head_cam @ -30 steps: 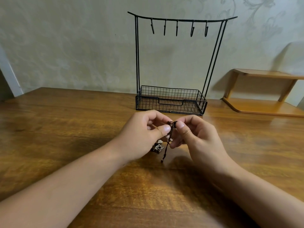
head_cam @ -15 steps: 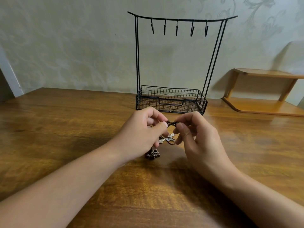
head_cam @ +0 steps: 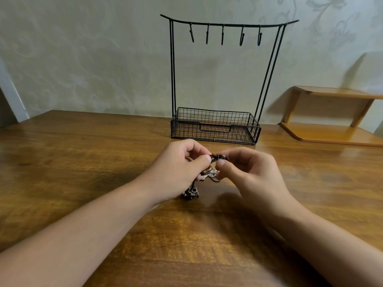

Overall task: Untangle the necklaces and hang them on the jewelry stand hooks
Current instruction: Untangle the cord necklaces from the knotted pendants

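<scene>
Just in front of the black wire jewelry stand [head_cam: 215,79], above the brown wooden table [head_cam: 83,158], both hands work one knot of dark brown cord necklaces [head_cam: 217,157]. Left hand [head_cam: 178,168]: thumb and curled fingers pinch the cord bundle at its left side. Right hand [head_cam: 246,172]: thumb and forefinger pinch the same bundle at its right end, other fingers loosely curled. Short taut span between the two pinches.

Below the knot a silver filigree pendant [head_cam: 209,174] hangs between the hands, and a small dark metal camera-shaped pendant [head_cam: 190,193] sits lower, at or on the tabletop; cannot tell if it touches.

All five black hooks [head_cam: 222,35] on the top bar are bare, and I see nothing in the wire mesh basket [head_cam: 215,126]. Judgement: untangling step, nothing hung yet.

Risks:
- Pulling the pinches straight apart likely tightens the knot instead of opening it.
- Pendant weight drags loops down, re-snagging the cords.
- Filigree edges could catch the cord.
- Grip is small; a slip drops the bundle onto the table and the loosened loop is lost.

Wooden wall shelf [head_cam: 331,117] stands right, well apart.
</scene>
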